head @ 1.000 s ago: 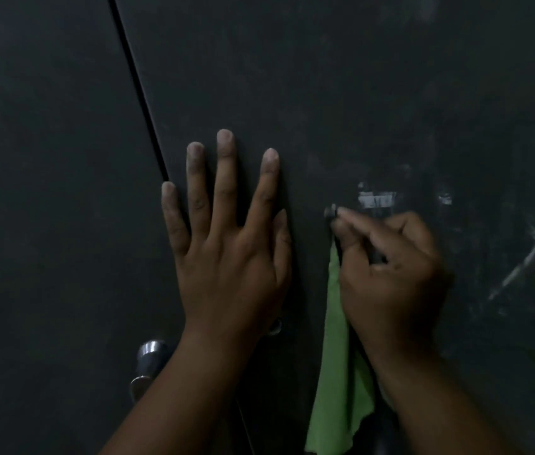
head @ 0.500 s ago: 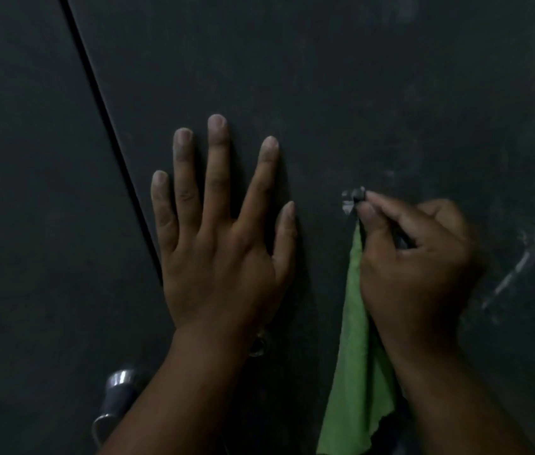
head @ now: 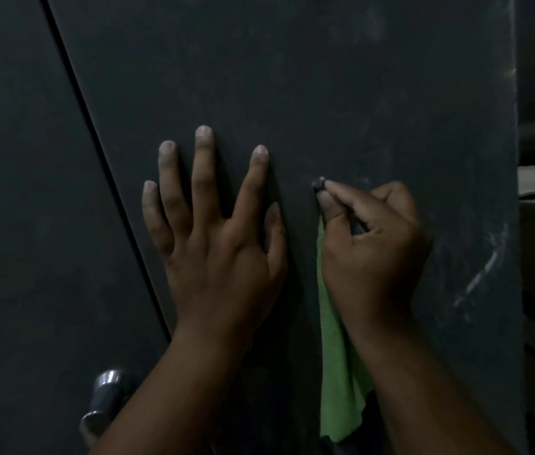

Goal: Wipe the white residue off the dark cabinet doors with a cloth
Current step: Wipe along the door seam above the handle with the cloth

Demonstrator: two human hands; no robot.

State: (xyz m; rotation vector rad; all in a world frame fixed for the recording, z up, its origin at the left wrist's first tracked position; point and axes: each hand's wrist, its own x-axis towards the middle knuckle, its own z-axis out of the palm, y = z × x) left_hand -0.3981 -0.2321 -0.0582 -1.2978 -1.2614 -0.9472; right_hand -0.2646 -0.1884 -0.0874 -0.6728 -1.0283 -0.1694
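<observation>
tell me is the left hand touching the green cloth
Apart. The head view shows the left hand flat on the dark door, with a strip of bare door between its thumb and the cloth.

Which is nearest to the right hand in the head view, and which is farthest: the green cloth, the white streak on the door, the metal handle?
From the right hand:
1. Green cloth: held in this hand, hanging below it.
2. White streak: on the dark door, to the hand's right.
3. Metal handle: far lower left, beyond the left hand.
</observation>
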